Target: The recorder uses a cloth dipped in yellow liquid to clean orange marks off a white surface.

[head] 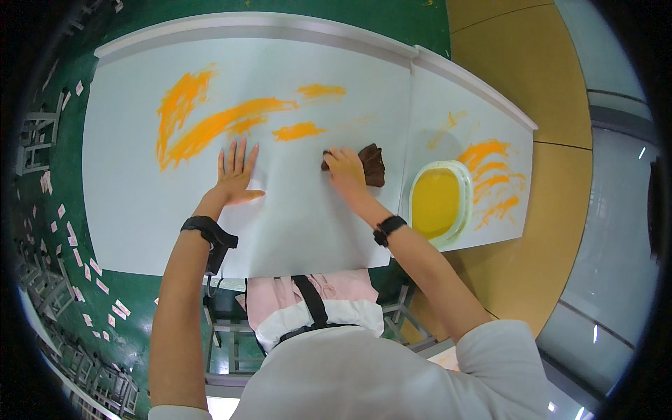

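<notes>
My left hand point(237, 176) lies flat on the white board point(131, 210), fingers spread, holding nothing. It rests just below a long curved orange smear point(220, 123). My right hand point(346, 170) grips a dark brown cloth point(374, 165) against the board; part of it shows at the fingertips and the rest spreads out to the right of the hand. Shorter orange patches point(299, 131) lie above and to the left of that hand. On the adjoining white panel at the right stands a translucent plastic tub point(466, 210) holding yellow liquid point(434, 202).
Orange strokes point(491, 178) mark the right panel beside the tub. A raised white rim point(262, 22) runs along the far edge. Metal stools point(39, 131) stand on the green floor at the left, among scattered paper slips point(102, 286). Another stool point(236, 328) is near my legs.
</notes>
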A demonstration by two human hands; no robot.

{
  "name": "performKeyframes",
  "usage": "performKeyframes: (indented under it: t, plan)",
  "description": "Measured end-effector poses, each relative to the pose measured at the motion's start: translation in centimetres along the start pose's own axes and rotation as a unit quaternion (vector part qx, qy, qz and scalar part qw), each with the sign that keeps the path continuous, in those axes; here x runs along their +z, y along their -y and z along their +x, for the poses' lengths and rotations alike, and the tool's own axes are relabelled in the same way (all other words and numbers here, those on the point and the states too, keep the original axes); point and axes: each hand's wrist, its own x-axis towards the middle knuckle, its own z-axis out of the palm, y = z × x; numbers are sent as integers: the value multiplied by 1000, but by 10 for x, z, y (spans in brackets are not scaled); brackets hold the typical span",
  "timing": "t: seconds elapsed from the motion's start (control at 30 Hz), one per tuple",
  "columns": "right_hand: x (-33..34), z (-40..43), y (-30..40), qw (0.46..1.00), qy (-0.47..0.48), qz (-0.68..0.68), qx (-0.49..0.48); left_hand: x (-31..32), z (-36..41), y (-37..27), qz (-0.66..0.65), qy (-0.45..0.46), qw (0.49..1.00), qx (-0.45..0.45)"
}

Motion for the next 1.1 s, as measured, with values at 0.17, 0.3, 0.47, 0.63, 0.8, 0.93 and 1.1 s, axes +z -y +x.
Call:
performKeyframes:
  t: [0.17, 0.3, 0.47, 0.63, 0.8, 0.93, 1.1]
  plan:
    - [0, -2, 0, 1000, 24, 9, -9, 3, -3, 5, -5, -3, 1000, -4]
    - [-5, 25, -9, 999, -12, 4, 36, 1, 4, 2, -4, 2, 1000, 0]
    - [1, -8, 5, 998, 40, 42, 9, 3, -5, 6, -4, 1, 1000, -3]
    - [5, 48, -18, 999, -24, 0, 47, 0, 2, 0, -12, 4, 1000, 3]
    - [10, 54, -16, 998, -28, -17, 48, -3, 0, 1, -7, 10, 1000, -7]
    - [11, 18, 3, 999, -2, 49, 16, -1, -8, 7, -13, 9, 1000, -10]
    - [9, 65, -17, 998, -46, -13, 50, -3, 3, -1, -13, 18, 1000, 5]
